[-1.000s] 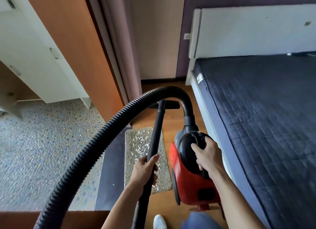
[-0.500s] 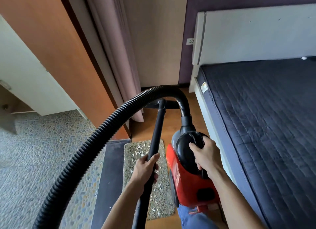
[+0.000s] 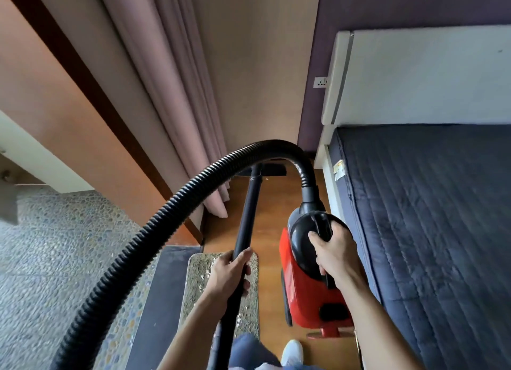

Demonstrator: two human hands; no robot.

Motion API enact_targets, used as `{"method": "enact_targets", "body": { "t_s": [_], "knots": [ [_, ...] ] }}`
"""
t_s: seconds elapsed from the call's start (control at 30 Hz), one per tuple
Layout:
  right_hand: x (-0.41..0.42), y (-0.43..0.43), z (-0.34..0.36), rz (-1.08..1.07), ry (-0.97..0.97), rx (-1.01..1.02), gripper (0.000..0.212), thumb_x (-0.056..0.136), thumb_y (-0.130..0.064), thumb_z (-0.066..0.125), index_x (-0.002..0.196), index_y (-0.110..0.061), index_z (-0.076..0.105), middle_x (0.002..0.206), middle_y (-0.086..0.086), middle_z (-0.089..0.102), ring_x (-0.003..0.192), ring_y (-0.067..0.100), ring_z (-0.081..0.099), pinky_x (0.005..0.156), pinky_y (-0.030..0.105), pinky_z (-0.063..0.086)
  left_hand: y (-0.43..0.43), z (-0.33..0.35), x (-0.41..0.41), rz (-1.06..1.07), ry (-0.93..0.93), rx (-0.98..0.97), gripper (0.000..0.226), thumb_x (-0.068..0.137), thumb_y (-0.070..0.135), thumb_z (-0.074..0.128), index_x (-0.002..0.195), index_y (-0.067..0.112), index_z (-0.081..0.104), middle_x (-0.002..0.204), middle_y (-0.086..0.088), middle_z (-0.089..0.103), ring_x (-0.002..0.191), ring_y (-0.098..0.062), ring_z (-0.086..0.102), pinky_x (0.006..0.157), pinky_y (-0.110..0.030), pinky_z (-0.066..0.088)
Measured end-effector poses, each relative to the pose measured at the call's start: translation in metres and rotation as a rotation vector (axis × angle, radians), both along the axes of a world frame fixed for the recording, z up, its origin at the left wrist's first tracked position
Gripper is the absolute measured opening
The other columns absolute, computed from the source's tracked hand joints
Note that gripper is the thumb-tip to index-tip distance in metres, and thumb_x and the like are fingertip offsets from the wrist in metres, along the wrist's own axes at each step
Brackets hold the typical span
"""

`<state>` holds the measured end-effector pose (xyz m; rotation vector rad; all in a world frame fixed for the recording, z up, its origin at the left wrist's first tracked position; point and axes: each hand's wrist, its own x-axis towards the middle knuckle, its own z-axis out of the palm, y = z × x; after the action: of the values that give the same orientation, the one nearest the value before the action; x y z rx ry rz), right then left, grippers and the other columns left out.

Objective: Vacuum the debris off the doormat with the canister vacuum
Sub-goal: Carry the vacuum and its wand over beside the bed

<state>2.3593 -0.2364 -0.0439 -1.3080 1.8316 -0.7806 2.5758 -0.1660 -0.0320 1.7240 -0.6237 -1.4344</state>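
**Head view: wand points to 12 o'clock, nozzle beyond the mat**

From my seat, the black wand (image 3: 249, 212) has its long axis running almost straight from 6 to 12 o'clock. Its floor nozzle (image 3: 272, 170) is at the 12 o'clock end, lying on the wooden floor (image 3: 273, 203) and partly hidden behind the ribbed hose (image 3: 143, 239). The red canister vacuum (image 3: 309, 295) hangs at about 4 o'clock from centre, with its hose end turned toward 12. The doormat (image 3: 199, 273) lies at 6 o'clock, its long side along the same line as the wand. Pale debris (image 3: 206, 271) is scattered over it. The nozzle is well apart from the mat.

The left hand (image 3: 229, 273) is wrapped fully round the wand, thumb on top. The right hand (image 3: 336, 252) is curled round the canister's black handle (image 3: 322, 226) and carries it off the floor. The two hands are apart, each clamped on its own part.

Against half a second ago, both grips are unchanged. The mat has slid lower in my view, with less of it showing. A white shoe (image 3: 293, 351) has come into view at 6 o'clock. The curtain (image 3: 177, 107) at 11 o'clock and the bed (image 3: 428, 217) at 3 o'clock look larger.
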Motion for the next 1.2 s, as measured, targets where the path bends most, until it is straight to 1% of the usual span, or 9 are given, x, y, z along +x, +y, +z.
{"method": "enact_targets", "body": {
  "t_s": [0.13, 0.27, 0.43, 0.6, 0.7, 0.83, 0.93, 1.03, 1.2],
  "knots": [
    [-0.011, -0.033, -0.011, -0.016, 0.016, 0.043, 0.019, 0.088, -0.029, 0.068, 0.081, -0.017, 0.054, 0.061, 0.006, 0.056, 0.046, 0.028, 0.054, 0.053, 0.044, 0.054, -0.038, -0.005, -0.007, -0.012, -0.027, 0.013, 0.024, 0.097, 0.026, 0.067, 0.091, 0.004, 0.059, 0.063, -0.006, 0.056, 0.04, -0.018, 0.047, 0.04, -0.024, 0.039],
    [-0.007, -0.071, -0.012, 0.013, -0.004, 0.04, 0.019, 0.087, -0.026, 0.07, 0.079, -0.015, 0.057, 0.061, 0.005, 0.057, 0.051, 0.029, 0.054, 0.057, 0.046, 0.054, -0.078, -0.013, -0.012, -0.016, 0.002, 0.026, 0.025, 0.097, 0.025, 0.067, 0.088, 0.004, 0.058, 0.059, -0.004, 0.056, 0.04, -0.019, 0.046, 0.04, -0.024, 0.039],
    [-0.004, -0.137, -0.004, 0.001, 0.033, 0.021, 0.02, 0.089, -0.029, 0.069, 0.081, -0.016, 0.056, 0.063, 0.006, 0.06, 0.05, 0.031, 0.058, 0.054, 0.039, 0.053, -0.137, -0.02, -0.009, -0.031, 0.001, 0.041, 0.025, 0.097, 0.025, 0.067, 0.089, 0.003, 0.057, 0.057, -0.004, 0.057, 0.041, -0.02, 0.046, 0.041, -0.025, 0.039],
    [0.012, -0.212, -0.005, -0.005, -0.025, 0.022, 0.029, 0.075, -0.047, 0.059, 0.081, -0.019, 0.052, 0.065, 0.003, 0.053, 0.057, 0.027, 0.053, 0.059, 0.039, 0.048, -0.21, -0.02, 0.01, -0.028, 0.03, 0.056, 0.024, 0.096, 0.024, 0.068, 0.091, 0.003, 0.058, 0.063, -0.007, 0.054, 0.039, -0.02, 0.045, 0.039, -0.024, 0.037],
    [0.02, -0.254, -0.004, -0.009, 0.005, 0.04, 0.023, 0.08, -0.04, 0.062, 0.083, -0.019, 0.053, 0.066, 0.003, 0.055, 0.058, 0.027, 0.053, 0.06, 0.038, 0.046, -0.257, -0.019, 0.027, -0.039, 0.036, 0.074, 0.023, 0.096, 0.024, 0.067, 0.09, 0.004, 0.058, 0.064, -0.007, 0.054, 0.04, -0.019, 0.045, 0.039, -0.024, 0.037],
    [0.029, -0.304, -0.01, -0.049, 0.041, 0.061, 0.018, 0.09, -0.028, 0.067, 0.083, -0.017, 0.055, 0.069, 0.009, 0.058, 0.05, 0.028, 0.055, 0.054, 0.038, 0.049, -0.315, -0.019, 0.047, -0.059, 0.038, 0.087, 0.025, 0.095, 0.023, 0.068, 0.086, 0.003, 0.057, 0.064, -0.008, 0.054, 0.04, -0.019, 0.045, 0.04, -0.024, 0.038],
    [0.037, -0.334, -0.018, -0.071, 0.042, 0.072, 0.017, 0.088, -0.03, 0.069, 0.084, -0.019, 0.057, 0.068, 0.005, 0.057, 0.059, 0.028, 0.056, 0.064, 0.047, 0.054, -0.352, -0.02, 0.056, -0.07, 0.04, 0.081, 0.024, 0.097, 0.022, 0.066, 0.087, 0.002, 0.057, 0.061, -0.006, 0.052, 0.038, -0.018, 0.044, 0.038, -0.024, 0.038],
    [0.049, -0.36, -0.018, -0.069, 0.011, 0.069, 0.024, 0.079, -0.043, 0.063, 0.083, -0.02, 0.056, 0.067, 0.002, 0.054, 0.062, 0.026, 0.055, 0.063, 0.043, 0.05, -0.38, -0.023, 0.063, -0.086, 0.059, 0.091, 0.024, 0.097, 0.022, 0.066, 0.088, 0.002, 0.057, 0.059, -0.005, 0.051, 0.038, -0.018, 0.044, 0.038, -0.024, 0.038],
    [0.059, -0.41, -0.02, -0.048, 0.019, 0.057, 0.016, 0.091, -0.03, 0.068, 0.088, -0.018, 0.057, 0.068, 0.006, 0.056, 0.055, 0.027, 0.055, 0.057, 0.04, 0.052, -0.423, -0.03, 0.071, -0.103, 0.035, 0.124, 0.029, 0.096, 0.024, 0.067, 0.08, 0.002, 0.056, 0.054, -0.004, 0.05, 0.038, -0.02, 0.045, 0.039, -0.025, 0.038]
  ]
}}
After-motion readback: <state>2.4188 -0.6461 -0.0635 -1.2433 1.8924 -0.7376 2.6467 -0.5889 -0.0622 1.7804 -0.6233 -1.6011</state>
